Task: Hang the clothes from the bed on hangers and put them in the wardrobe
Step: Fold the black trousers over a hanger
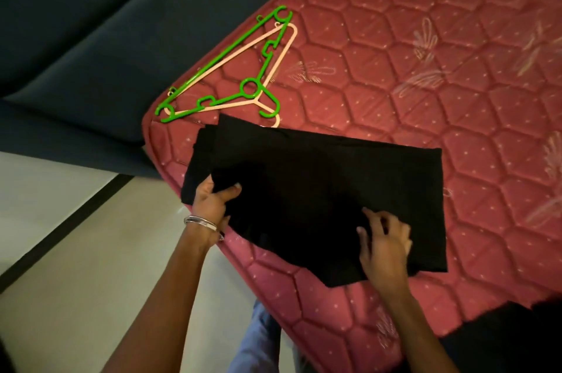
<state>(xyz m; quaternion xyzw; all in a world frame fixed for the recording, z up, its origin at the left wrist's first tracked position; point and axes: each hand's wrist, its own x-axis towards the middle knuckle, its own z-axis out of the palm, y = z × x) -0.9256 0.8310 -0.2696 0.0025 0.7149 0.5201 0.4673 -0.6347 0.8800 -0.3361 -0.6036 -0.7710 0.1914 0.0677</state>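
A folded black garment [319, 190] lies flat on the red quilted mattress [425, 74] near its corner. My left hand [213, 199] pinches the garment's left edge, thumb on top and fingers under the cloth. My right hand [384, 246] rests on the garment's near right part, with its fingers spread and pressing on the fabric. A green hanger [243, 68] lies stacked on a pale pink hanger [282, 47] on the mattress just beyond the garment. The pink hanger's hook tip is tucked under the cloth's far edge.
Another dark cloth [511, 333] lies at the mattress's near right edge. A dark blue-grey padded surface [91, 38] runs along the left of the bed. Pale floor tiles [76, 281] with a dark strip lie below. My blue trouser leg [258, 339] stands against the bed.
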